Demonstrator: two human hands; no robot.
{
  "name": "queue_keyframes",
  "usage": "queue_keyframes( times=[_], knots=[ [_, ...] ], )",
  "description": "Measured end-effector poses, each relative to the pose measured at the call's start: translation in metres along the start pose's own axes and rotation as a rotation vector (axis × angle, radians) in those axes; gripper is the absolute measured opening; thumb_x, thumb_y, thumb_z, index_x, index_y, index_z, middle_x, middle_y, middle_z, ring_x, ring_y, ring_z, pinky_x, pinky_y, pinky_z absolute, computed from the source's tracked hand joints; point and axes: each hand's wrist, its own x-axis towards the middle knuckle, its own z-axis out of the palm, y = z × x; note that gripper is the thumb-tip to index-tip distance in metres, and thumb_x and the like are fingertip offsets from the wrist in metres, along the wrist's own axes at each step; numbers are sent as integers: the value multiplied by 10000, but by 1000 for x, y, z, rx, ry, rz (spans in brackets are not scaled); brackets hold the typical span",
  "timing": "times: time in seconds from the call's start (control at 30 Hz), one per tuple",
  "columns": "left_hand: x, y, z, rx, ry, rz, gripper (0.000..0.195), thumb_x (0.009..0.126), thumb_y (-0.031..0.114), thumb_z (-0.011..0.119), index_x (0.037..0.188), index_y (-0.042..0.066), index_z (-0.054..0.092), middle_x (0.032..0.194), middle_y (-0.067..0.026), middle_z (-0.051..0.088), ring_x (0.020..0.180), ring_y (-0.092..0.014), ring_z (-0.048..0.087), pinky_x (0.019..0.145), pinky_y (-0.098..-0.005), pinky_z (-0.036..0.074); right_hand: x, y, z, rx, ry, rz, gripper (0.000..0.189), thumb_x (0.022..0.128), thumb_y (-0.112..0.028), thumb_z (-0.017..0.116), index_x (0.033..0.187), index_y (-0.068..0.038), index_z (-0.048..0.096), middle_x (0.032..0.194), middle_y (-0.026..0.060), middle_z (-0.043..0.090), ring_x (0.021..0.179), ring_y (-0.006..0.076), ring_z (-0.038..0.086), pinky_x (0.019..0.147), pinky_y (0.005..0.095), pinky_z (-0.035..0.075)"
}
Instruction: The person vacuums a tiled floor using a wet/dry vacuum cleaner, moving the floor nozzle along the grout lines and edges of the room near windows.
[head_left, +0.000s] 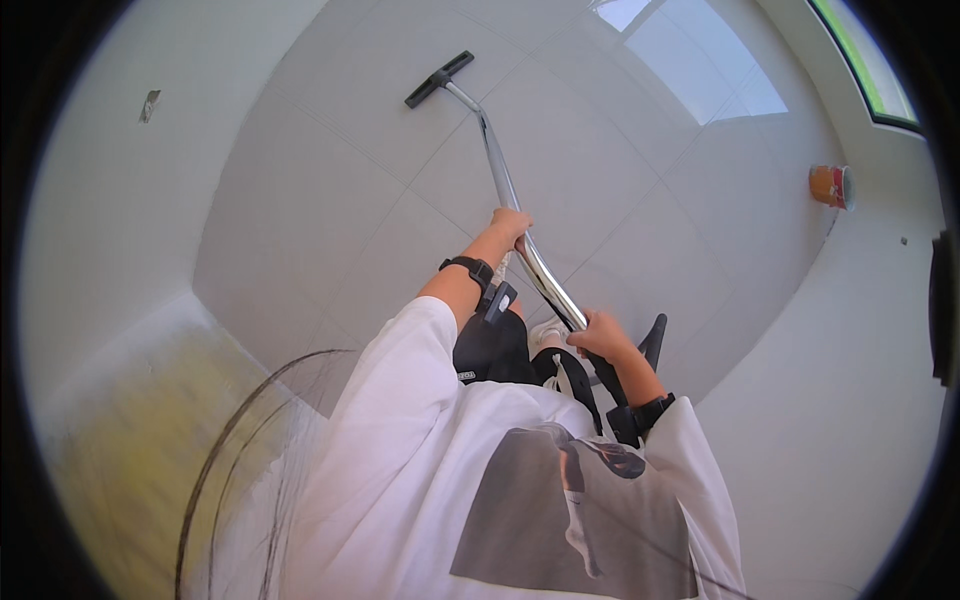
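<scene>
A chrome vacuum cleaner wand (501, 169) runs from near my body out over the tiled floor. At its far end a black floor nozzle (439, 79) rests on the pale tiles. My left hand (512, 225) is closed around the middle of the metal tube. Lower down, my right hand (604, 336) grips the tube's near end, where the black handle or hose part (609, 381) begins. Behind my right wrist a black curved piece (654, 339) sticks up; what it belongs to is hidden.
Grey-white floor tiles (360, 202) meet a white wall (112, 187) on the left, which has an opening (150, 106). An orange and red tub (831, 187) lies near the right wall, below a window (874, 67). My white shoe (547, 334) is beneath the wand.
</scene>
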Motion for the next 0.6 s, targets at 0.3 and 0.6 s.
queue_keyframes(
  times=[0.3, 0.6],
  knots=[
    [-142, -164, 90, 319, -286, -99, 554, 890, 491, 443, 953, -54, 521, 781, -178, 630, 666, -299, 654, 590, -399, 559, -146, 194, 19, -248, 34, -27, 253, 616, -113, 679, 811, 13, 577, 577, 73, 580, 474, 147, 575, 486, 293, 475],
    [-252, -307, 109, 774, -636, -22, 657, 888, 632, 305, 1015, 61, 603, 1057, -140, 619, 840, -234, 648, 675, -325, 522, -271, 369, 117, -312, 204, -156, 368, 657, -276, 738, 839, 3, 581, 768, 200, 601, 709, 361, 569, 649, 377, 453]
  ],
)
